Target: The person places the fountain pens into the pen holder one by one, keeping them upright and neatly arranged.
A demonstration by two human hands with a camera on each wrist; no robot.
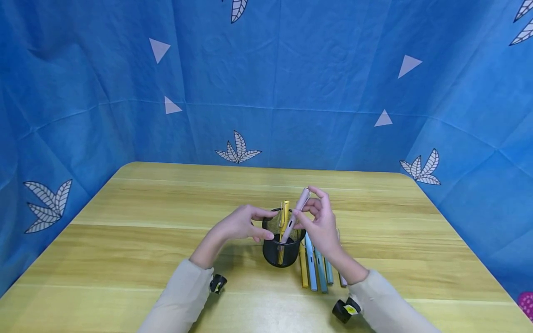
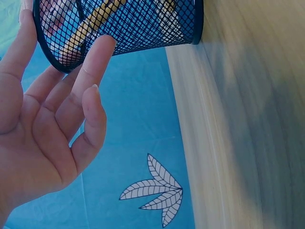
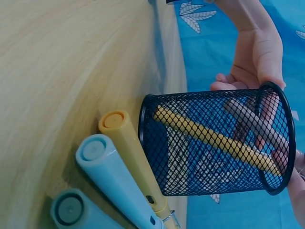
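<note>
A black mesh pen cup stands upright on the table, with a yellow pen leaning inside it. My left hand holds the cup by its rim from the left, thumb at the near side and index finger at the far side. Between thumb and fingers, my right hand pinches a pale lilac pen near its top. The pen slants down into the cup; through the mesh in the right wrist view, its lower end hangs above the cup's base.
Just right of the cup lie several pens: a yellow pen, a light blue pen, a teal pen and others partly under my right forearm. A blue curtain hangs behind the wooden table.
</note>
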